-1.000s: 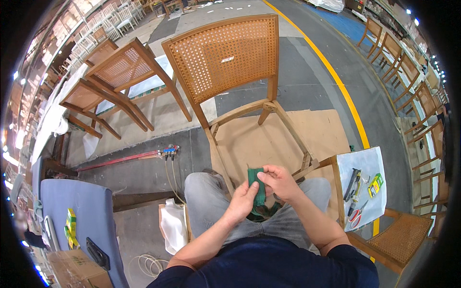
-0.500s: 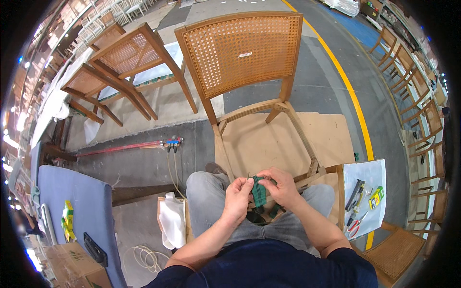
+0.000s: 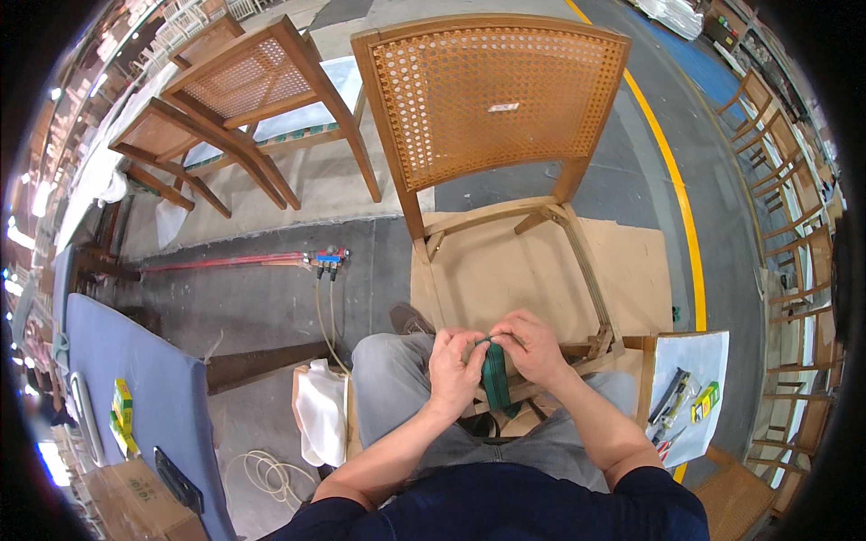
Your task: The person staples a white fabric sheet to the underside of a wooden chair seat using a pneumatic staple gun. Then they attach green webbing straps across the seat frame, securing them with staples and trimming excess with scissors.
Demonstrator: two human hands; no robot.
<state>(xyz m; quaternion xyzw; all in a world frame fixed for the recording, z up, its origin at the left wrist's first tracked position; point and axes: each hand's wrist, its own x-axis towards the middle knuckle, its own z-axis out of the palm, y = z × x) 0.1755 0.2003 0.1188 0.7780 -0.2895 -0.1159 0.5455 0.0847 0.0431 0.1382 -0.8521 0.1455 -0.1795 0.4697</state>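
1. Left hand [image 3: 454,367]: fingers pinched on the green strap's [image 3: 495,380] top edge.
2. Right hand [image 3: 534,347]: pinching that edge just beside.
3. Strap dangles over the lap [image 3: 397,388], near a chair [image 3: 523,135].

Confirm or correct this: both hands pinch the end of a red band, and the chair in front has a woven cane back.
Wrong on the colour: the head view shows that the band is green, not red. The left hand and right hand do both pinch its end, and the chair in front has a woven cane back.
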